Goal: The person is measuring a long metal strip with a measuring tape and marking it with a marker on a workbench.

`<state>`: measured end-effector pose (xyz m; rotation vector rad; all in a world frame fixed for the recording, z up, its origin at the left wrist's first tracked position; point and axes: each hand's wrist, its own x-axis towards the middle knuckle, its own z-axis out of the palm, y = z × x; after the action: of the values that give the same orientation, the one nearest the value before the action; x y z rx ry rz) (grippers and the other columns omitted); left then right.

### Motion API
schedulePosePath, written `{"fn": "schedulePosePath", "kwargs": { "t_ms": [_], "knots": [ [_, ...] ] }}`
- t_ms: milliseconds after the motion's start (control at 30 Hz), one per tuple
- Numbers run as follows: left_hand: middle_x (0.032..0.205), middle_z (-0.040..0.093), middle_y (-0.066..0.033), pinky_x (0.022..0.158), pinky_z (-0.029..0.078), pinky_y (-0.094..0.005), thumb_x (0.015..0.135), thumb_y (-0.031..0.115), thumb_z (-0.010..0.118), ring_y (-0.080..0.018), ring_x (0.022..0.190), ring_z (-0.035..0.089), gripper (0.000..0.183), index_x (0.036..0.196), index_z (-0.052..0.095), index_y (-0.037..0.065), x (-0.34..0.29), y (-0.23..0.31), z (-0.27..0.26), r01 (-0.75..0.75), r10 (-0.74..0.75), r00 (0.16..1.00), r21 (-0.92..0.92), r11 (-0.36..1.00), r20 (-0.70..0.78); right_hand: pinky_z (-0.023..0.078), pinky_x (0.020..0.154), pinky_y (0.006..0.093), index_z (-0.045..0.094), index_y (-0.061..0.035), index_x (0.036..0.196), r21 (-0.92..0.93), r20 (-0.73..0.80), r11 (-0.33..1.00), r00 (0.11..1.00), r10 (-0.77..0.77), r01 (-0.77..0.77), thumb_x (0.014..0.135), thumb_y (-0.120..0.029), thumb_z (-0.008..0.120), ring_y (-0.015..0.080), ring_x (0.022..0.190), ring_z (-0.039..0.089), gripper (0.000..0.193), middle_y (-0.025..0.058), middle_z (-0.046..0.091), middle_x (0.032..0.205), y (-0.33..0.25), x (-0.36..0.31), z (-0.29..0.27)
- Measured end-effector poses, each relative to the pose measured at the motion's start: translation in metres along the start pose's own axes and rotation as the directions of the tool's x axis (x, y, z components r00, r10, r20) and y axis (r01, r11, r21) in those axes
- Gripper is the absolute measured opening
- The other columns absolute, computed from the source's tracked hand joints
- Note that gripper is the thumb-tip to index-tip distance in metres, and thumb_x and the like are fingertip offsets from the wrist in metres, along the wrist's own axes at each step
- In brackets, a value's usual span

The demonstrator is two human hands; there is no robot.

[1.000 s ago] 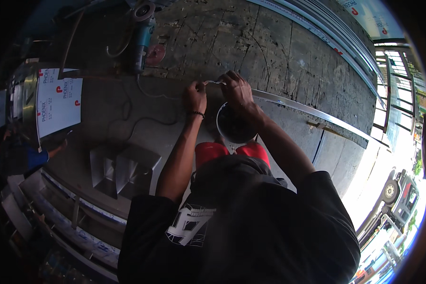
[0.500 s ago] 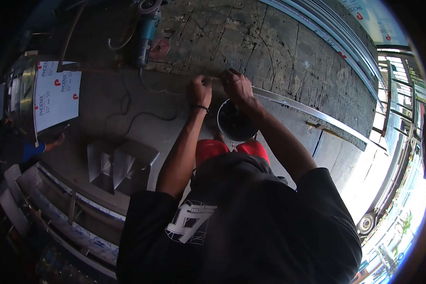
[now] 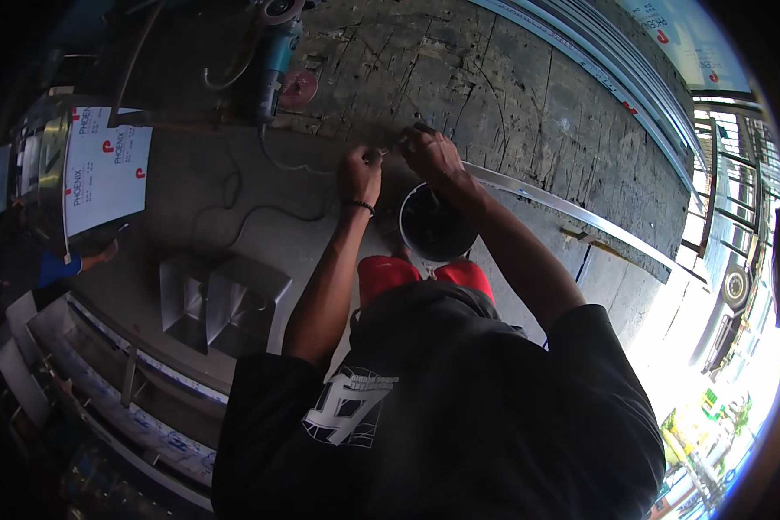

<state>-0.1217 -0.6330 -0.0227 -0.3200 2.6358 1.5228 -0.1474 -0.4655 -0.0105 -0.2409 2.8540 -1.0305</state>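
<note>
My two hands are close together at the near edge of the worn wooden table. My left hand (image 3: 360,173), with a dark bead bracelet at its wrist, is closed with a pinch around something small that I cannot make out. Just right of it, my right hand (image 3: 432,156) has its fingers curled around a small dark object whose kind is unclear. A long shiny metal strip (image 3: 572,208) stretches along the table edge from beside my right wrist toward the far right. Below that wrist a round dark bucket (image 3: 438,227) with a pale rim stands at my knees.
An angle grinder (image 3: 276,65) and a reddish disc (image 3: 298,88) lie on the wooden table (image 3: 494,87), with the cord trailing down left. Long metal profiles (image 3: 581,56) run along its far side. Bent sheet-metal pieces (image 3: 225,299) sit on the floor. Another person's hand (image 3: 106,253) shows at left.
Both hands have shifted slightly, with the left a little lower and the right a touch to the left. They remain close together. Outside at right, the vehicle wheel appears higher.
</note>
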Motion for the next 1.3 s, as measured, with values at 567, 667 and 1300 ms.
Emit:
{"fn": "schedulePosePath", "kwargs": {
  "t_ms": [567,667,1300],
  "knots": [
    [0.09,0.072,-0.0204,0.079,0.054,-0.0437,0.093,0.024,0.061,-0.0368,0.092,0.07,0.023,0.095,0.073,0.004,-0.011,-0.001,0.012,0.013,-0.011,1.0,-0.109,0.994,0.019,0.041,0.087,0.0412,0.062,-0.0088,0.104,-0.287,0.022,0.922,0.964,-0.266,0.261,0.077,-0.003,0.06,0.0288,0.098,0.061,0.027,0.0113,0.06,0.099,0.021,0.003,0.009],
    [0.09,0.071,-0.021,0.077,0.053,-0.0442,0.095,0.027,0.061,-0.0378,0.093,0.07,0.026,0.097,0.071,0.003,-0.01,0.002,0.016,0.06,-0.059,0.998,-0.039,0.997,0.027,0.041,0.087,0.0416,0.06,-0.0068,0.101,-0.278,-0.04,0.934,0.968,-0.247,0.227,0.077,-0.004,0.061,0.0295,0.099,0.061,0.024,0.0124,0.06,0.1,0.033,-0.002,0.003],
    [0.091,0.07,-0.0202,0.077,0.052,-0.0407,0.096,0.026,0.061,-0.0358,0.092,0.07,0.026,0.097,0.069,0.002,-0.024,-0.012,0.011,0.016,-0.016,1.0,-0.173,0.985,0.005,0.053,0.081,0.0471,0.065,-0.0118,0.114,-0.133,0.118,0.981,0.985,-0.125,0.141,0.092,-0.019,0.063,0.0364,0.101,0.066,0.023,0.0149,0.066,0.115,0.002,-0.005,-0.017]
  ]
}}
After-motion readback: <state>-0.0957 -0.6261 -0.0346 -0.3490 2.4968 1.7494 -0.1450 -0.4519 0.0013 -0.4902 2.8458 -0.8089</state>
